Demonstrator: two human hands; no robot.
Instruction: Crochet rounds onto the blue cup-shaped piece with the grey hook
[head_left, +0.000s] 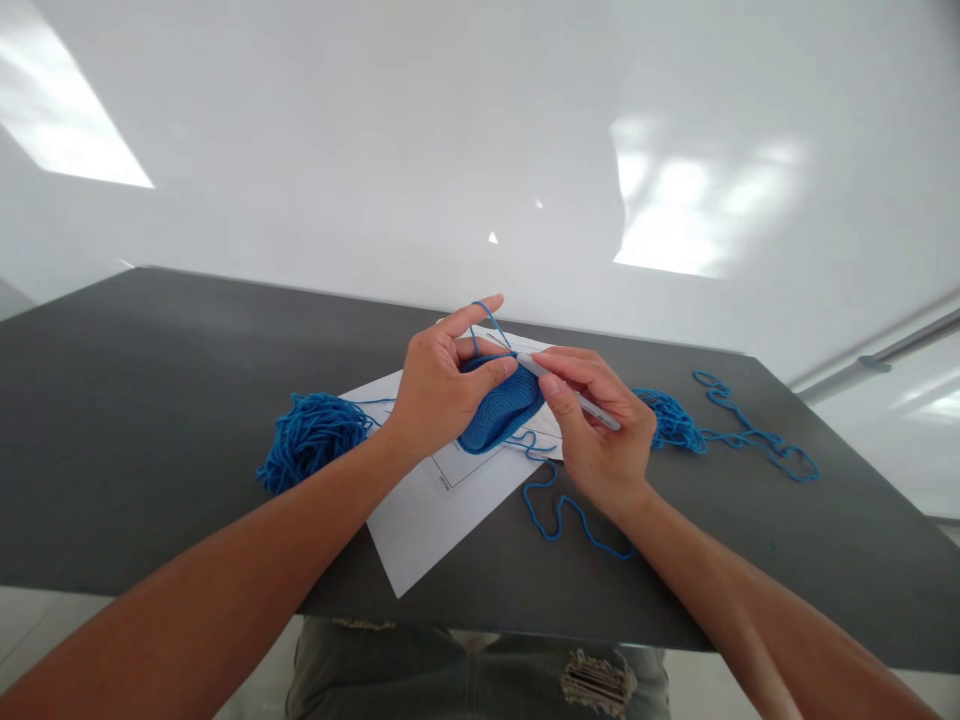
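Note:
A round blue crochet piece [502, 405] is pinched at its upper edge by my left hand [450, 375]. From that edge a strand of blue yarn [495, 322] runs up and over my raised left index finger. My right hand [600, 415] grips a crochet hook [581, 402] with a pale grey handle, held like a pen. Its tip meets the top edge of the piece, close to my left thumb; the hook's very end is too small to make out.
Printed paper sheets [420, 540] lie under the work on the dark grey table [187, 420]. One blue yarn bundle [319, 440] rests at left, another [675, 420] at right with a loose tail. A stray yarn strand [559, 515] curls near the front. Behind stands a white wall [375, 150].

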